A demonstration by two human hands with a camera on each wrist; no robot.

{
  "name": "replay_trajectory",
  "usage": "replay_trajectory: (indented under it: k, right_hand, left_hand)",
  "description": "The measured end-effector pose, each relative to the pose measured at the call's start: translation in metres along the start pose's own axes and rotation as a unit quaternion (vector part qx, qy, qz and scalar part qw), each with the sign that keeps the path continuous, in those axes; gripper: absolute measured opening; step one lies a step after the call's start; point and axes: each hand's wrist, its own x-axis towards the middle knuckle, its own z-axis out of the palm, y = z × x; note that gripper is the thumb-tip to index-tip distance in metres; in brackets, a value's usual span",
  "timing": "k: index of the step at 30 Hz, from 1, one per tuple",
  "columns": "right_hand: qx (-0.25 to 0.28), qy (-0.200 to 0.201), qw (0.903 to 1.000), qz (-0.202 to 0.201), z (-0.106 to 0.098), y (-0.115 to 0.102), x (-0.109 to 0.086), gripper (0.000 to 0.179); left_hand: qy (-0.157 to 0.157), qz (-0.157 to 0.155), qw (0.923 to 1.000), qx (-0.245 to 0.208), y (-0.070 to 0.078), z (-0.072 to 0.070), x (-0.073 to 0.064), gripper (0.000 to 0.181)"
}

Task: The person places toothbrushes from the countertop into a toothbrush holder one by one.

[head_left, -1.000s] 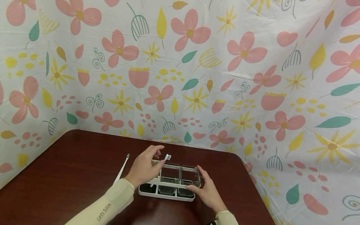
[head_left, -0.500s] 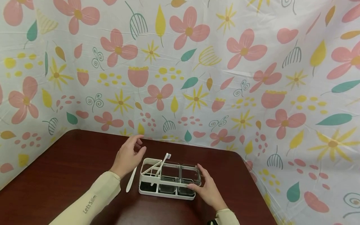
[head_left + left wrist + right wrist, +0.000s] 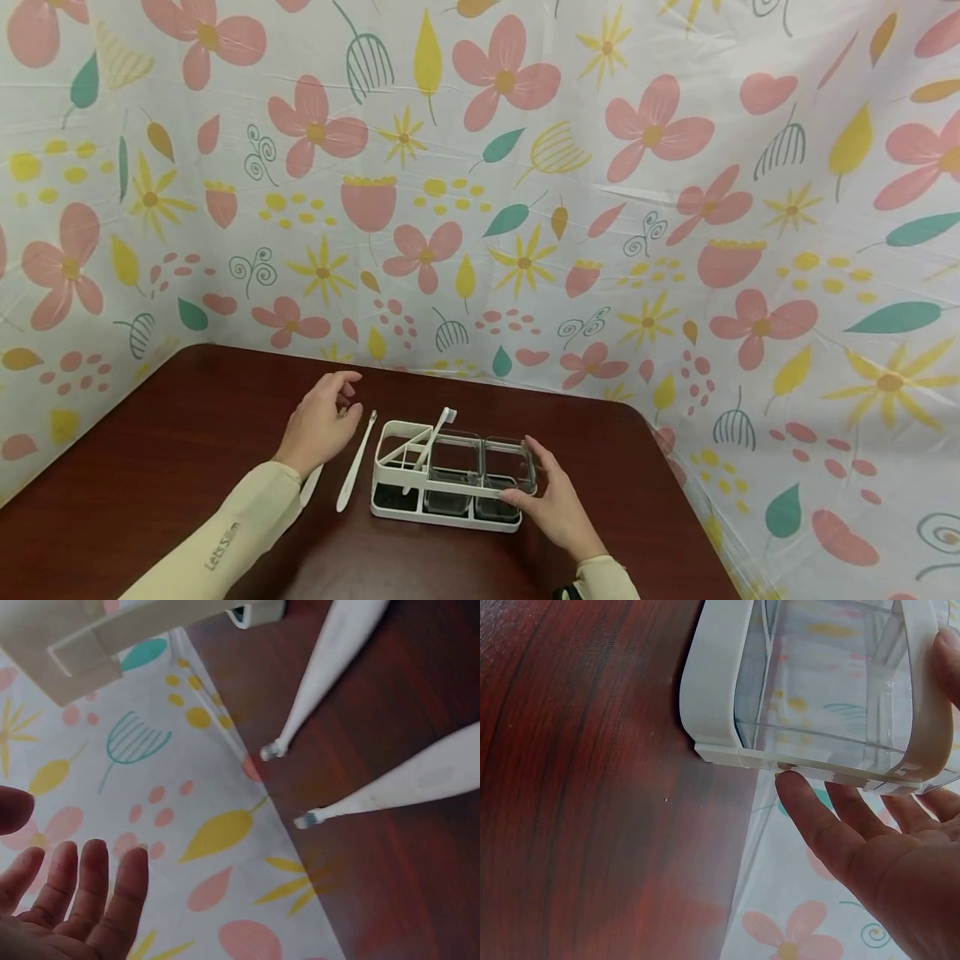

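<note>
Toward the right half of the table (image 3: 225, 433), well back from both far corners, sits the white holder (image 3: 397, 477), with two clear cups (image 3: 456, 457) filling its middle and right end. The task's bits here are the toothbrushes: one standing brush (image 3: 430, 443) is in the divided left end, tilted right so its head leans over the nearer cup (can't tell exactly which little slot its handle is in). The other two lie flat left of the holder, heads toward the table's far edge: a near brush (image 3: 358, 458) just beside it, and an outer brush (image 3: 420, 776) partly hidden under the wrist in the head view. The right hand (image 3: 558, 500) has the holder's right end gripped, thumb at the front, so that's the steadying job. The left hand (image 3: 322, 429) is empty, fingers loosely bent and apart, touching neither brush. My read: it's the loading stage, one brush in and two to go, and the left hand is between brushes. Next move would want a pinch on one of those handles, then a lift and a tip upright over a free slot, without knocking the leaning one.
</note>
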Motion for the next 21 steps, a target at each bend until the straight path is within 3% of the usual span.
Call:
replay_trajectory:
  k: [9,16,21]
  right_hand:
    - [-0.004,-0.001,1.0000,0.001,-0.001,-0.001,0.000,0.082]
    - [0.011,-0.009,0.9998,-0.009,-0.001,-0.001,0.001,0.078]
    - [0.012,-0.021,0.9997,-0.008,-0.002,0.001,0.002,0.077]
  left_hand:
    - [-0.028,-0.008,0.9995,0.015,-0.017,-0.002,-0.006,0.035]
    - [-0.096,-0.039,0.9927,0.062,-0.038,-0.009,-0.015,0.033]
    - [-0.118,-0.053,0.9878,0.086,-0.047,-0.009,-0.017,0.034]
